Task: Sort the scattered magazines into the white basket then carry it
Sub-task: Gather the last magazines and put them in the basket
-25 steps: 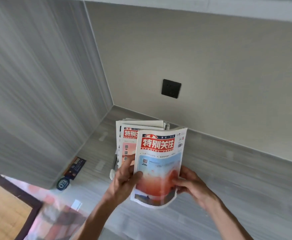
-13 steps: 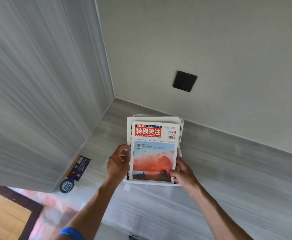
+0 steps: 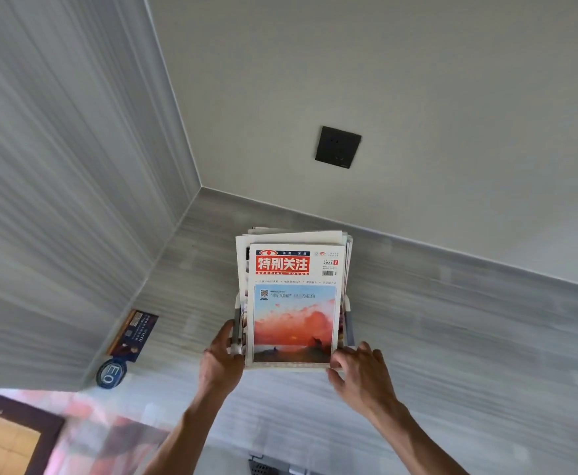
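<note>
A white basket (image 3: 348, 305) stands on the grey wood-grain floor (image 3: 452, 337), not far from the corner where a grey striped wall (image 3: 57, 166) meets a plain pale wall (image 3: 417, 80). It is packed with magazines (image 3: 289, 237) stacked flat, and only short bits of its rim and dark side pieces show on the left and right of the pile. The top magazine (image 3: 294, 306) lies face up with a red title block, the date 2021 and a sunset picture in orange and blue; the paler covers beneath it stick out past its far and left edges.

The left hand (image 3: 220, 361) grips the basket's near-left rim, fingers curled around the edge with the thumb up along the side. The right hand (image 3: 361, 368) sits at the near-right corner, fingers half-spread and touching the lower right corner of the top magazine; whether it also grips the rim underneath is hard to tell, since the fingers cover that spot. Both forearms reach in from the bottom of the view.

A black wall socket (image 3: 338, 147) is set in the pale wall above the basket. Along the foot of the striped wall, well to the left of the basket, lie a dark printed leaflet (image 3: 135, 334) and, just beside its near end, a round blue badge (image 3: 111, 373) lettered EO.
</note>
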Tool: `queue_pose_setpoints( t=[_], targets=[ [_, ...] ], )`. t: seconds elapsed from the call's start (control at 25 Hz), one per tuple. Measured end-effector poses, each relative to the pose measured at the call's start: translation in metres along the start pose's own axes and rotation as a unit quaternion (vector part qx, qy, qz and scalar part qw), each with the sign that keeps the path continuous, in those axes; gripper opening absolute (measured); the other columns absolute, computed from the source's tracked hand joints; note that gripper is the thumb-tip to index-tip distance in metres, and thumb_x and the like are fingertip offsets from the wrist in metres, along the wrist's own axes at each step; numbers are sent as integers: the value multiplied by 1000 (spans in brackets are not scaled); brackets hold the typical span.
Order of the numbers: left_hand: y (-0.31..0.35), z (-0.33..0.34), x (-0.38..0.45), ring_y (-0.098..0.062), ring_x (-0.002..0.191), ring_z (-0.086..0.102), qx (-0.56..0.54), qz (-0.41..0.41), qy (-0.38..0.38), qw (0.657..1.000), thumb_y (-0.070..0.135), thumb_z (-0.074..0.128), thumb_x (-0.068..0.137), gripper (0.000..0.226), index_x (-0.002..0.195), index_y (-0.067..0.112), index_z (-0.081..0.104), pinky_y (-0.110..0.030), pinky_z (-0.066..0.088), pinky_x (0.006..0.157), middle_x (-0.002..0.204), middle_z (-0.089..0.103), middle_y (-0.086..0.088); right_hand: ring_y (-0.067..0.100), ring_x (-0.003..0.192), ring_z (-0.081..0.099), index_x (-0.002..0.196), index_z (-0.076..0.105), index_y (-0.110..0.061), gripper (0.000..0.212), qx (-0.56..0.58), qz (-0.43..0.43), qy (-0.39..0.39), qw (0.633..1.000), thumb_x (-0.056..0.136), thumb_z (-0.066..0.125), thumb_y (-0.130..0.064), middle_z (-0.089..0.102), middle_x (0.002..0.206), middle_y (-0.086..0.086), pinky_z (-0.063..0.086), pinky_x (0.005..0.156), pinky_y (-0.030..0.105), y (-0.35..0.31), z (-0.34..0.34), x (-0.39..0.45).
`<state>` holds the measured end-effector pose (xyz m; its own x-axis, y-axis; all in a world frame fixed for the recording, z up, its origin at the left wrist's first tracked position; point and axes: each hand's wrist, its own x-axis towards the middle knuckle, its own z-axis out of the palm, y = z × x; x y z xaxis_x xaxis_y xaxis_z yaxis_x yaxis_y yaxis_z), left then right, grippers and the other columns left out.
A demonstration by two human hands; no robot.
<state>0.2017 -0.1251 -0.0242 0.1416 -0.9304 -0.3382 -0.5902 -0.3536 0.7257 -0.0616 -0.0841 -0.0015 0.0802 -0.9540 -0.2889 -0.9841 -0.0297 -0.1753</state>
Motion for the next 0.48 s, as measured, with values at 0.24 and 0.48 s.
queue_pose_setpoints(
  t=[0.24,0.48],
  targets=[
    [-7,28,-57,-14,59,72,-3,16,-82,997,12,56,85,55,133,38,47,-29,58,46,116,73,-3,17,84,59,84,63,-27,24,29,14,22,999,82,54,-50,68,87,-16,40,71,32,39,24,-79],
    [31,15,-30,-5,106,56,-43,62,-143,987,35,86,61,81,130,35,43,-28,50,86,120,60,20,14,95,61,117,61,-21,47,323,133,122,929,77,80,-35,65,109,-10,50,82,33,74,-8,-62]
  ],
)
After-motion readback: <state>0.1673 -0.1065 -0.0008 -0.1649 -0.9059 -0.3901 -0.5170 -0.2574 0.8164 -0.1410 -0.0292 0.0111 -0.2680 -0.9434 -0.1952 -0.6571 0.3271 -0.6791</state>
